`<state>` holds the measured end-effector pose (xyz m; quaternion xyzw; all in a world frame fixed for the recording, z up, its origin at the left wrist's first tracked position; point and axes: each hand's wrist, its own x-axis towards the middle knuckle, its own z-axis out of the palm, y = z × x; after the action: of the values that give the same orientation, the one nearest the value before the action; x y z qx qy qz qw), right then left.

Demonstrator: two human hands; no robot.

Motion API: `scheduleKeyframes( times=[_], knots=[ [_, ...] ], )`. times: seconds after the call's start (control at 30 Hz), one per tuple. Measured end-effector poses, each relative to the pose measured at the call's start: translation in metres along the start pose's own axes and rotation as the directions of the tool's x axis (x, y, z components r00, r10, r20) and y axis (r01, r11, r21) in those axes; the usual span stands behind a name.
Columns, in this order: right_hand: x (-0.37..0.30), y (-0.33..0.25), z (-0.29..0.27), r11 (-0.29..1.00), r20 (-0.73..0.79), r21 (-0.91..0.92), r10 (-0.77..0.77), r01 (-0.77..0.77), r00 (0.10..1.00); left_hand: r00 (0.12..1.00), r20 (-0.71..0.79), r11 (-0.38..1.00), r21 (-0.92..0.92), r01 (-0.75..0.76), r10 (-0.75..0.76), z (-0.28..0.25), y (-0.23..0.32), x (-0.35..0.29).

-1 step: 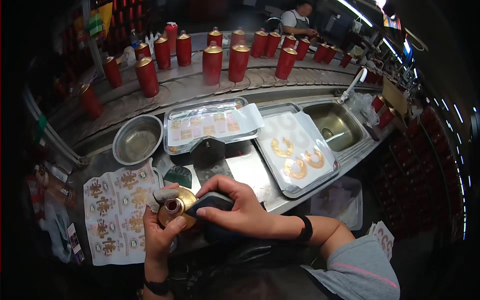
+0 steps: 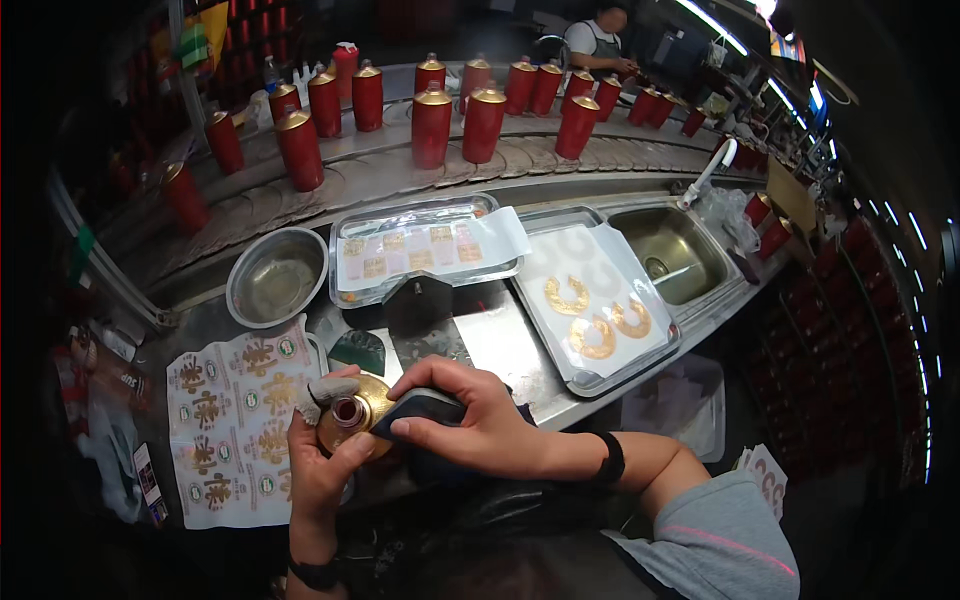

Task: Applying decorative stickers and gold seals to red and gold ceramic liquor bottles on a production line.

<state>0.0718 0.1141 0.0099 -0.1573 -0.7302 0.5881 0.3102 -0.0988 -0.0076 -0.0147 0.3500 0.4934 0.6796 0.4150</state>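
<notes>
A curved conveyor [image 2: 375,170] carrying red bottles [image 2: 432,130] bounds the far side. The metal desk [image 2: 500,350] lies before it; its near edge slants up rightward past the right forearm, and bare metal remains between the hands and the right tray. At the far right corner a sink [image 2: 695,255] is set in. The right tray [image 2: 672,340], bearing gold crescent pieces [image 2: 592,338], reaches close to the near edge; a left tray [image 2: 340,298] sits farther back, beside a metal bowl [image 2: 277,280]. A printed sheet [image 2: 222,440] occupies the area just left of the hands. The right hand [image 2: 480,425] has its grip pinched on a dark flat tool [image 2: 432,404], fingers above, thumb below. The left hand [image 2: 318,462] has its grip wrapped around a gold-shouldered bottle [image 2: 376,394], located at the desk's near side, mouth facing the camera. The tool's tip is at the bottle's shoulder; whether it presses cannot be determined. A pale covering [image 2: 330,388] sheathes a left finger.
</notes>
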Motion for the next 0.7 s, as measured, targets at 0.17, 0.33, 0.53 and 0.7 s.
scheduleKeyframes(
  times=[0.17, 0.33, 0.53, 0.7],
  knots=[
    [0.017, 0.013, -0.002, 0.996, -0.066, -0.092, 0.008, -0.014, 0.998, 0.999, 0.021, 0.999, 0.009, 0.049, -0.05, -0.004, 0.003, -0.003],
    [0.041, 0.022, -0.004, 0.989, -0.144, -0.14, -0.062, 0.042, 0.988, 0.998, 0.04, 0.998, -0.006, 0.056, -0.056, -0.007, 0.001, -0.002],
    [0.032, 0.009, -0.006, 0.968, -0.181, -0.247, -0.085, 0.039, 0.98, 0.997, 0.083, 0.999, 0.033, -0.013, 0.01, -0.004, 0.002, 0.006],
    [0.022, 0.007, 0.001, 0.945, -0.108, -0.244, -0.249, 0.217, 0.962, 0.996, 0.086, 1.0, 0.004, 0.005, -0.005, -0.012, 0.001, 0.002]
  ],
)
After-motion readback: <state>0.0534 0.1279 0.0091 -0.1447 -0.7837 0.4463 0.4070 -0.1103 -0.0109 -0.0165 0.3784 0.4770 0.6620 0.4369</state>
